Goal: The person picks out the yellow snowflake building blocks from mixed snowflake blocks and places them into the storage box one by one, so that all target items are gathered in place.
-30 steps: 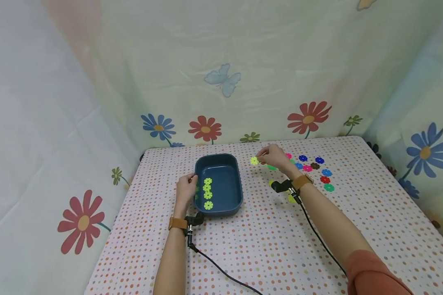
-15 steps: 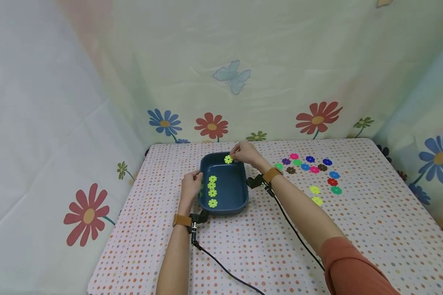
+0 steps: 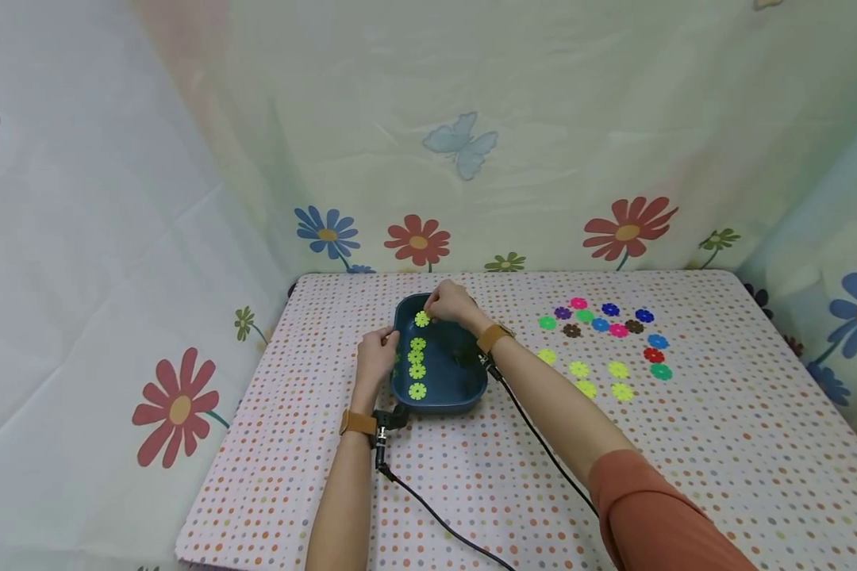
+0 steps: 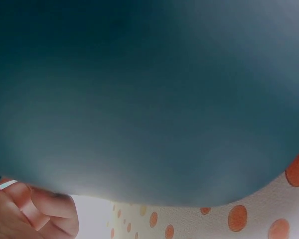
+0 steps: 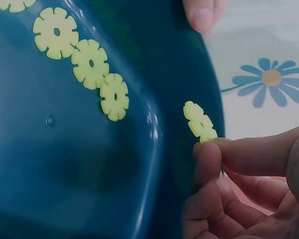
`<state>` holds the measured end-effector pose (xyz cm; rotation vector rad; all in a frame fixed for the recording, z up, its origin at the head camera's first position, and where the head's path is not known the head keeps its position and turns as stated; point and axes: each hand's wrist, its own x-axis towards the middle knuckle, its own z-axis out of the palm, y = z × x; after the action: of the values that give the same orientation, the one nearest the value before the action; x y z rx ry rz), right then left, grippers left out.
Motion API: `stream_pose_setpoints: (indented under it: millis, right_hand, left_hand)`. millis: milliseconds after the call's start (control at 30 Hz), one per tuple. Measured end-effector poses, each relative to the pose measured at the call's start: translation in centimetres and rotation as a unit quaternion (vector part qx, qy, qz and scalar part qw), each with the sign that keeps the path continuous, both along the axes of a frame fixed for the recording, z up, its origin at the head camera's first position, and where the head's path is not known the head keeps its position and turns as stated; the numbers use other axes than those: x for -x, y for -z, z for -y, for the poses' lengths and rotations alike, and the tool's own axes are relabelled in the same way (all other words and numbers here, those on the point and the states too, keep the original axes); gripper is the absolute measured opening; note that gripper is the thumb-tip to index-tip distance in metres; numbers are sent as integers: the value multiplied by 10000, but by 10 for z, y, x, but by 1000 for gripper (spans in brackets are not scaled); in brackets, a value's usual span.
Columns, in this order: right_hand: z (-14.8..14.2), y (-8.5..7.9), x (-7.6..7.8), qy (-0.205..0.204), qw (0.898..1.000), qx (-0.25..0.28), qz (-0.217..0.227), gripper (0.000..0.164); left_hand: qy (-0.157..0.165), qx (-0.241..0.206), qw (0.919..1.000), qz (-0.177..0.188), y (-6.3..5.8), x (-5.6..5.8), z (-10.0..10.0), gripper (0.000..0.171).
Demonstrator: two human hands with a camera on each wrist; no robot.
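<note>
My right hand (image 3: pixel 455 303) pinches a yellow notched plastic disc (image 5: pixel 193 113) between thumb and finger, above the far end of a dark blue rectangular basin (image 3: pixel 451 373). Inside the basin, several more yellow discs (image 5: pixel 91 64) lie in a row along its left side, some overlapping. At the left wall my left hand (image 3: pixel 375 358) holds the rim, a fingertip (image 5: pixel 202 19) showing over the edge in the right wrist view. The basin's outer side fills most of the left wrist view, with curled fingers (image 4: pixel 50 209) at its lower left.
Right of the basin, several loose yellow discs (image 3: pixel 578 369) lie on the dotted tablecloth (image 3: pixel 543 492). Farther right and back are discs in other colours, such as red (image 3: pixel 654 355) and pink (image 3: pixel 618 330). Camera cables (image 3: pixel 443 519) trail from both wrists. A flower-print curtain surrounds the table.
The right hand has carried the yellow disc leftward from the table's right side to over the basin. The left hand has stayed at the basin's left rim. The head view has shifted slightly.
</note>
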<state>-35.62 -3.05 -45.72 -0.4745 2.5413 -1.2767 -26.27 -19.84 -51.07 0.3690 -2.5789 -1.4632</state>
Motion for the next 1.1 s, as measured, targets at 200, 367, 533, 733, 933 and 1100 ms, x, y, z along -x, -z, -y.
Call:
stream_pose_setpoints:
  millis: [200, 367, 533, 733, 933, 1100]
  right_hand:
    - [7, 8, 6, -64, 9998, -123, 146, 21]
    - [13, 16, 8, -22, 9989, -387, 258, 25]
    - [18, 22, 9, 137, 9976, -600, 312, 27]
    - [23, 28, 12, 310, 9958, -810, 306, 37]
    - [26, 35, 13, 498, 9946, -873, 270, 37]
    - [27, 38, 14, 524, 9942, -923, 175, 43]
  left_hand:
    - [45, -70, 10000, -40, 0, 0, -1, 39]
    - [38, -32, 10000, -85, 2, 0, -1, 38]
    - [27, 40, 9999, -109, 4, 1, 0, 37]
    - [22, -57, 10000, -39, 4, 3, 1, 37]
    - [-15, -55, 10000, -4, 5, 5, 2, 36]
    - [-56, 33, 9999, -78, 4, 6, 1, 36]
